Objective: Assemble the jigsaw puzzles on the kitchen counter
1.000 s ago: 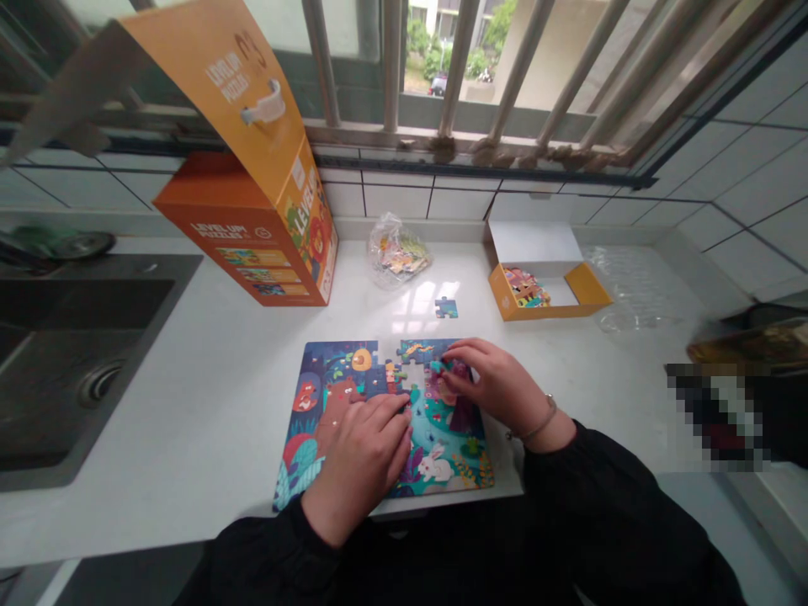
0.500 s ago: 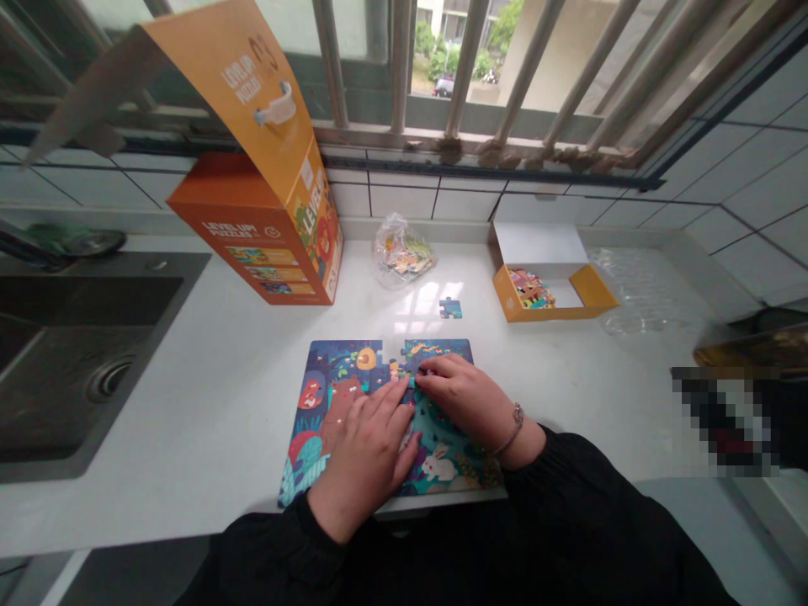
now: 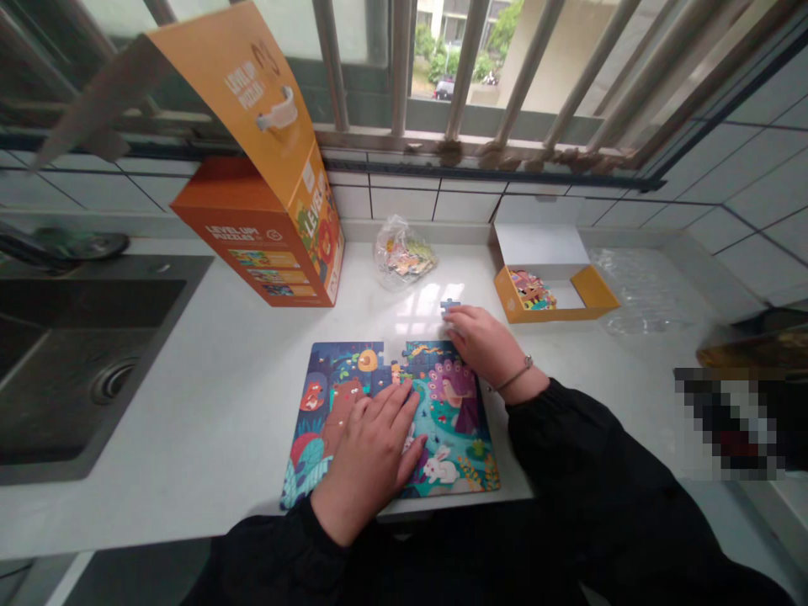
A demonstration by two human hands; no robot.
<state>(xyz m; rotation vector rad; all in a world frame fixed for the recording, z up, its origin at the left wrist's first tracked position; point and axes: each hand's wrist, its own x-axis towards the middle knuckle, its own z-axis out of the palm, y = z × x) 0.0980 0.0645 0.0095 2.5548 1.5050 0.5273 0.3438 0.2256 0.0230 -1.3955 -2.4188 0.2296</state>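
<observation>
A colourful jigsaw puzzle [image 3: 337, 412] with animal pictures lies on the counter before me, nearly filled in, with a gap at its top edge. My left hand [image 3: 372, 450] rests flat across its middle, fingers stretched out, covering part of the picture. Just beyond the puzzle's upper right corner is a loose blue puzzle piece [image 3: 450, 303]. My right hand [image 3: 486, 341] reaches over that corner. Its fingertips touch the piece and hide the lower part of it, while the thumb sits apart, nearer to me.
A tall orange puzzle box [image 3: 258, 236] stands open at the back left, beside the sink [image 3: 145, 337]. Behind the puzzle is a clear plastic bag [image 3: 404, 252] of pieces. A small yellow box [image 3: 555, 313] with pieces inside stands back right, next to crumpled clear plastic [image 3: 637, 290].
My right hand has left the puzzle's upper middle and moved away from me and right to the loose piece, uncovering a peacock picture. My left hand has stayed in place.
</observation>
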